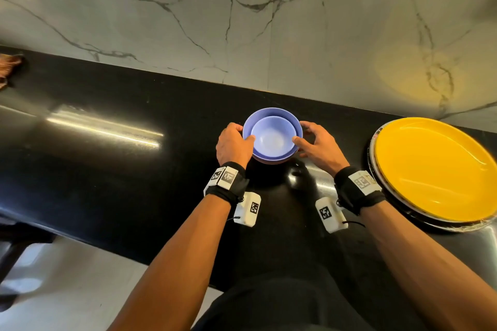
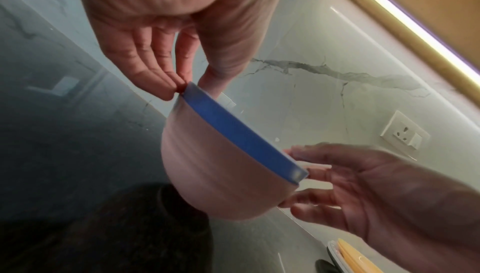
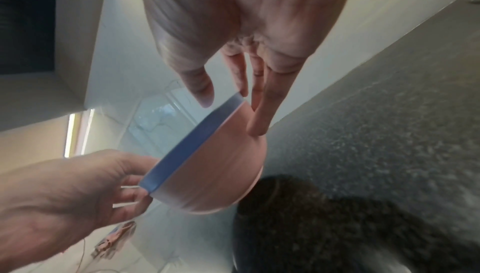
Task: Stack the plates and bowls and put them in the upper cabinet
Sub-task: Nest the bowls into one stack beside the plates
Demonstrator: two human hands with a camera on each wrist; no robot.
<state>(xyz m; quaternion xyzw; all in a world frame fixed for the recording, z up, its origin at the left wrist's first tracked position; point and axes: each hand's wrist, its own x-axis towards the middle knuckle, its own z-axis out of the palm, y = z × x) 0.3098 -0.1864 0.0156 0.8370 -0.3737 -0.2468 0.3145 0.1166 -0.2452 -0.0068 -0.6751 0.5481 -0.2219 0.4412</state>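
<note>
Both hands hold the nested bowls near the black tabletop's back edge.
We see the left hand and right hand each with its grip on opposite rims of the stacked blue-and-pink round bowls; the yellow round plate tops a pile towards the right end.

No readable text, labels or numbers anywhere.
</note>
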